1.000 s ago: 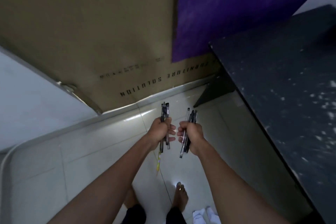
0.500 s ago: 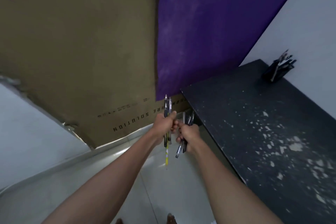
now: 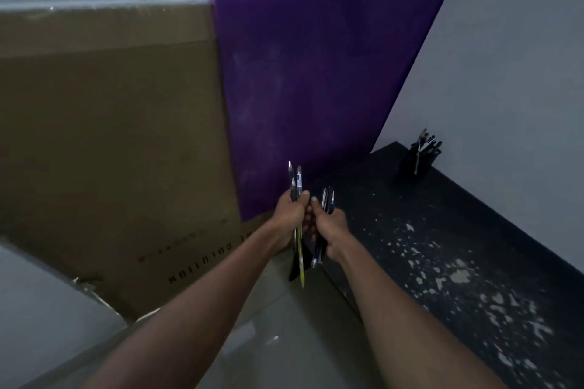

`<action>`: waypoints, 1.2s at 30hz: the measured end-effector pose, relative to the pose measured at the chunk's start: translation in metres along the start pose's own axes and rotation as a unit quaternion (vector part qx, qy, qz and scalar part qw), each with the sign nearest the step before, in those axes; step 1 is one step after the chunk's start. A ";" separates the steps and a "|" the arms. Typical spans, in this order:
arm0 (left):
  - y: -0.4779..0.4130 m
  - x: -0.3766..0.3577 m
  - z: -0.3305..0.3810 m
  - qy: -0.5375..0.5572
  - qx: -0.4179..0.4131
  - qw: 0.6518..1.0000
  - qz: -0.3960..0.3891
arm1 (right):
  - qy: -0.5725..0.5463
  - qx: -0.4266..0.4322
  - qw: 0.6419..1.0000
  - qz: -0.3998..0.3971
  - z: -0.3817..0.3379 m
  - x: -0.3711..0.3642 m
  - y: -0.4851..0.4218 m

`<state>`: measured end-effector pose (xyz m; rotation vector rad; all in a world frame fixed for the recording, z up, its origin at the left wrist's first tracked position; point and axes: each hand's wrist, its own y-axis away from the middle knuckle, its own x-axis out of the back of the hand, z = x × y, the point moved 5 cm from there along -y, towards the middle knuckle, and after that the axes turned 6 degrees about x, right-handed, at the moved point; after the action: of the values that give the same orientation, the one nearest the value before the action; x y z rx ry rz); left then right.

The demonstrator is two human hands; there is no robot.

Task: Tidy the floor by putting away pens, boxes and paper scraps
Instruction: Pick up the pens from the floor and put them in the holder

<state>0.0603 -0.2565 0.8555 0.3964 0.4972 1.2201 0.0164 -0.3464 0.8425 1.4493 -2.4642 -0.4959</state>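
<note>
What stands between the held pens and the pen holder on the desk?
Nothing visible. The left hand and right hand grip pens beside the desk; the holder stands at its far corner, only flat pale flecks on the top.

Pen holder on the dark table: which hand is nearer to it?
Right. The right hand, gripping pens, is by the table edge, left of the pen holder; the left hand is beside it, farther left.

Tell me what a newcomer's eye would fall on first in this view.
The two fists at centre: the left hand grips a bundle of pens and the right hand grips another bundle, side by side. Behind them stands a vivid purple panel; on the right, a dark speckled table carries a black pen holder at its far corner.
</note>
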 end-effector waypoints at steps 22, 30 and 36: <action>-0.062 -0.140 0.073 -0.024 -0.051 0.997 -0.046 | -0.007 0.135 0.987 0.084 -0.086 0.098 -0.082; -0.098 -0.196 0.094 -0.055 -0.079 0.989 -0.115 | -0.031 0.157 0.974 0.163 -0.112 0.144 -0.116; -0.121 -0.232 0.106 -0.061 -0.079 0.983 -0.153 | -0.039 0.159 0.967 0.193 -0.124 0.179 -0.146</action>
<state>0.1543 -0.5166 0.9129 0.2458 0.3389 0.9231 0.0926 -0.5900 0.9026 1.0120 -2.8957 -0.0821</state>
